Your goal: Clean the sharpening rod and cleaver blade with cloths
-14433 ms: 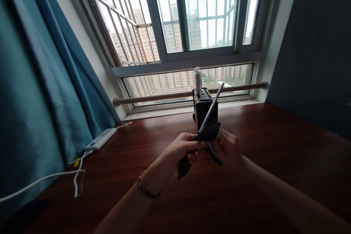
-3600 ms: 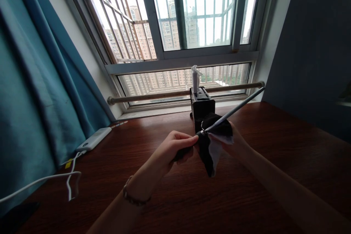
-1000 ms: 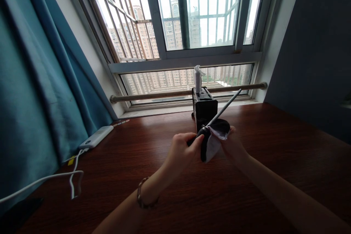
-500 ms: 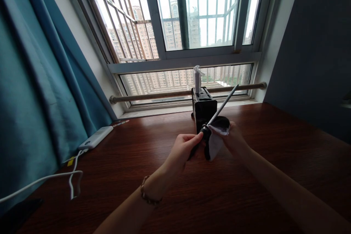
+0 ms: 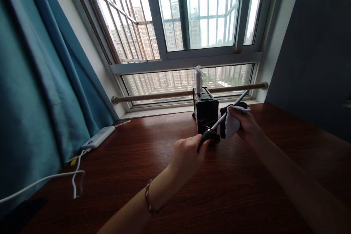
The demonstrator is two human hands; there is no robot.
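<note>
Rod [image 5: 219, 121]: slim, straight, pale grey, tilted
Cloth [image 5: 231, 124]: black and white, folded
Left hand [image 5: 187, 153]: we clasp the black handle [image 5: 207, 137]
Right hand [image 5: 248, 124]: we pinch the cloth

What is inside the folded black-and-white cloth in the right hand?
Apparently part of the black-handled rod, which shows on both sides of the cloth. The stretch between is covered by the cloth and right hand.
</note>
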